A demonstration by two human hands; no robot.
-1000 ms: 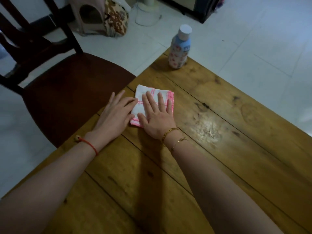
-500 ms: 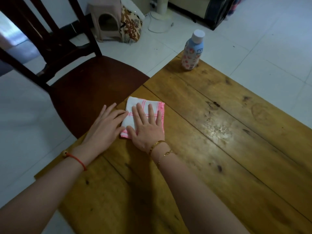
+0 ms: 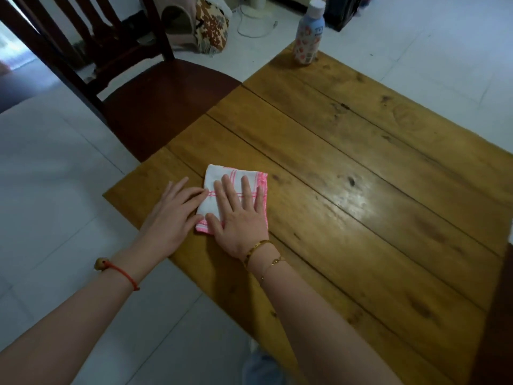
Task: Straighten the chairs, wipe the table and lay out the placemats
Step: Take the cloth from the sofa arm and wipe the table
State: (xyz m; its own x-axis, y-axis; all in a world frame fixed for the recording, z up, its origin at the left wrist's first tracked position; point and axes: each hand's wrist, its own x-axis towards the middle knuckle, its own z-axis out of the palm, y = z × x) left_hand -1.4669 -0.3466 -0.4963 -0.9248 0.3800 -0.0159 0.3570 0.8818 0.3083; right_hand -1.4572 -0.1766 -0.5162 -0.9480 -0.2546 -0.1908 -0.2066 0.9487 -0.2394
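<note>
A folded white cloth with pink edging (image 3: 219,173) lies on the wooden table (image 3: 361,168) near its near-left corner. My right hand (image 3: 240,218) presses flat on the cloth with fingers spread, covering most of it. Beside it, my left hand (image 3: 172,215) lies flat on the table, its fingertips touching the cloth's left edge. A dark wooden chair (image 3: 155,107) stands at the table's left side, its seat partly tucked under the edge. No placemats are in view.
A flower-patterned bottle with a white cap (image 3: 308,34) stands at the table's far corner. On the white tiled floor behind the chair sit a beige arched item (image 3: 177,20) and a patterned cushion (image 3: 213,23). A dark wooden shape (image 3: 497,315) shows at the right edge.
Both hands and the cloth have slid along the table's left edge toward its near corner, away from the bottle. The hands keep the same flat pose.
</note>
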